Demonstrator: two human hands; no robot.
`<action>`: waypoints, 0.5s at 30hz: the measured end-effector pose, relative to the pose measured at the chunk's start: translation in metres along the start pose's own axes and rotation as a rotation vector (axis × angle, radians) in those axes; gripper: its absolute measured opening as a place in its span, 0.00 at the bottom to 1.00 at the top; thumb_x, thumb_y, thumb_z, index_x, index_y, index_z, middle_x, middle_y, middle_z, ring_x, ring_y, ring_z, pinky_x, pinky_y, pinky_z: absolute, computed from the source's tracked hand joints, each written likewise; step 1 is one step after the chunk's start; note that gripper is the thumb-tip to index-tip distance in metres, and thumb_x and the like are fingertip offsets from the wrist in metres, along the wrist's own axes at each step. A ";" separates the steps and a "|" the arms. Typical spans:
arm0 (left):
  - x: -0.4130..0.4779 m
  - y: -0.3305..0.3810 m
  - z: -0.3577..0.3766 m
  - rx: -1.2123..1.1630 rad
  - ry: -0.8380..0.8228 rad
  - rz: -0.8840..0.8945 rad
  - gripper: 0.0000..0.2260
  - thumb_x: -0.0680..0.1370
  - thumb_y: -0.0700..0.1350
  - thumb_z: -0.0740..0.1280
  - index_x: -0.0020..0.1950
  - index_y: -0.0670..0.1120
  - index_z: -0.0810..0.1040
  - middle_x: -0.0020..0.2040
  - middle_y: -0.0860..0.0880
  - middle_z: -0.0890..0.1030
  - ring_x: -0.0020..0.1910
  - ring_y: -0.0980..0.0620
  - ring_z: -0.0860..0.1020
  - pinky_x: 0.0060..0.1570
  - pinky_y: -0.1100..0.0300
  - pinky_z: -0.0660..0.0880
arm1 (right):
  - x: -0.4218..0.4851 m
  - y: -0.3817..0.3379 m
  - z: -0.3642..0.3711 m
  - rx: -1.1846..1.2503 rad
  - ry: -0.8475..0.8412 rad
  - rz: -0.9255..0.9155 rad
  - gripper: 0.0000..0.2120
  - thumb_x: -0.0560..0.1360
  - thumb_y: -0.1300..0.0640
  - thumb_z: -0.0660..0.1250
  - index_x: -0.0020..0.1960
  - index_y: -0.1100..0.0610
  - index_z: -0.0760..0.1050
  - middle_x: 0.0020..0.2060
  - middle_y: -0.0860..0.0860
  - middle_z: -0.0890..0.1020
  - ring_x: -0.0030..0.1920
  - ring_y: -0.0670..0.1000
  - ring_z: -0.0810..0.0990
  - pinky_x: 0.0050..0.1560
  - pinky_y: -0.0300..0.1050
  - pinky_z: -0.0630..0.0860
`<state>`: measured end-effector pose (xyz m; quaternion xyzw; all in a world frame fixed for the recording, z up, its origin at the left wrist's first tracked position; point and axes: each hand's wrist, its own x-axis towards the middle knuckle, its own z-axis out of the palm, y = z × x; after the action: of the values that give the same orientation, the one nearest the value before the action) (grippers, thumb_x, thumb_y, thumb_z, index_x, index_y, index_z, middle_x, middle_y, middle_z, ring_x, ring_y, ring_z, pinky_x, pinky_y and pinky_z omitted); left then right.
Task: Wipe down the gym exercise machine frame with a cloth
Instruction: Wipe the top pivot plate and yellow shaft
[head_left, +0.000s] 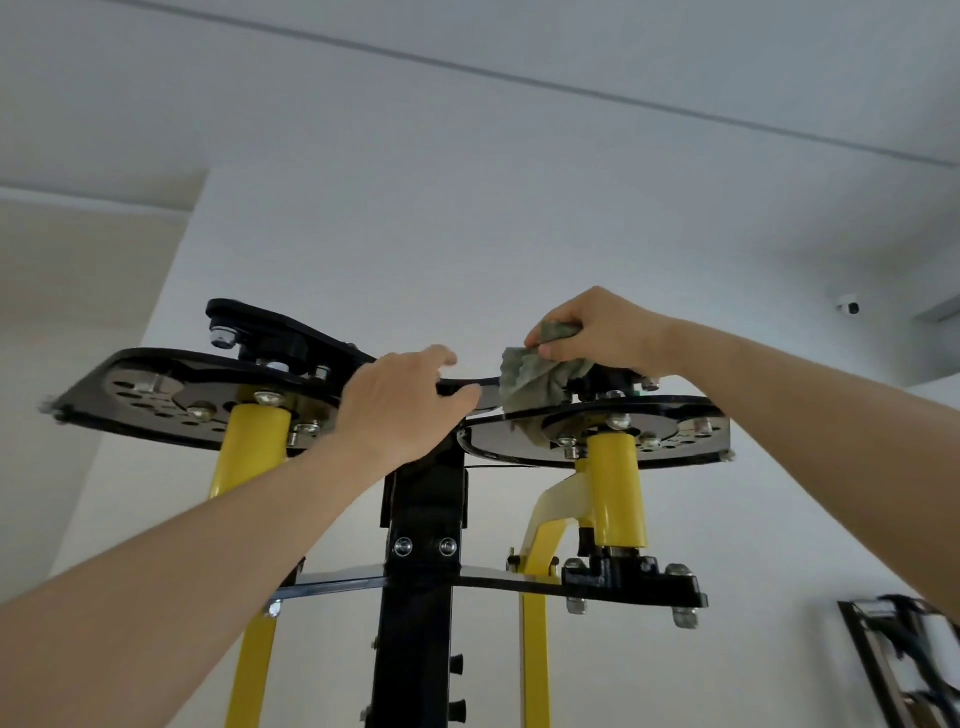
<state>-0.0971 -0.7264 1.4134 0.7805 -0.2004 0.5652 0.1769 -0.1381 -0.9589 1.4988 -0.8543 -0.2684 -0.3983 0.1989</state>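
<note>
One view only: head camera, wide-angle, worn on the person's head. Pitched steeply up from below; ceiling fills the upper half of the frame, white wall behind. Close to the exercise machine frame: its black post climbs from bottom centre, and the undersides of the left plate and right plate show mid-frame. Forearms enter from both lower corners. Left hand grips the frame at centre; right hand holds the cloth just right of centre.
</note>
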 end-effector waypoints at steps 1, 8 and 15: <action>0.008 0.011 0.001 -0.170 -0.059 -0.037 0.25 0.76 0.66 0.64 0.70 0.57 0.73 0.57 0.56 0.82 0.58 0.50 0.78 0.57 0.52 0.73 | 0.000 0.001 -0.001 0.020 -0.025 0.011 0.11 0.78 0.63 0.70 0.59 0.59 0.83 0.49 0.51 0.86 0.48 0.48 0.85 0.46 0.36 0.82; 0.076 0.063 0.036 -0.447 -0.033 -0.013 0.06 0.73 0.54 0.76 0.44 0.54 0.82 0.41 0.52 0.85 0.44 0.50 0.84 0.52 0.52 0.79 | 0.003 0.016 -0.025 0.031 0.124 -0.010 0.11 0.77 0.63 0.72 0.58 0.62 0.81 0.50 0.56 0.84 0.45 0.51 0.85 0.43 0.41 0.83; 0.122 0.078 0.056 -0.388 -0.015 -0.030 0.04 0.75 0.51 0.76 0.43 0.54 0.82 0.38 0.55 0.81 0.40 0.54 0.78 0.34 0.63 0.68 | 0.008 0.053 -0.064 -0.344 0.383 0.075 0.06 0.71 0.64 0.74 0.47 0.58 0.82 0.44 0.53 0.83 0.50 0.56 0.82 0.51 0.50 0.81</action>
<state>-0.0571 -0.8348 1.5169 0.7390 -0.2950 0.5074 0.3309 -0.1380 -1.0333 1.5373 -0.7939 -0.1221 -0.5849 0.1127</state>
